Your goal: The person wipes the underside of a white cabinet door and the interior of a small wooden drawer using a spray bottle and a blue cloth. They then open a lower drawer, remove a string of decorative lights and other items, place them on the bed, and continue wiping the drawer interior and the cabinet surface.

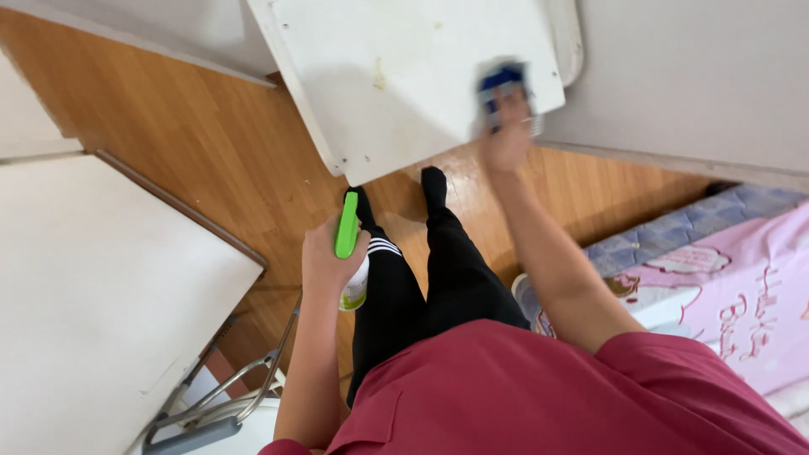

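Plastic, green and glossy, forms the trigger head of the spray bottle [348,244] that the left hand [327,257] grips closed at hip height, its pale body below the fist. The right hand [506,139] reaches forward with arm extended, fingers pressed over a blurred blue cloth [502,84] on the white tabletop [396,76]. Beneath lies warm wooden flooring [211,143]; a pink patterned mattress [742,286] sits at right.

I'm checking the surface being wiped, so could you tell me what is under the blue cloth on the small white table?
The right hand presses the blue cloth onto the small white table, near its edge. The tabletop directly beneath is covered by the blurred cloth, so its state cannot be seen.
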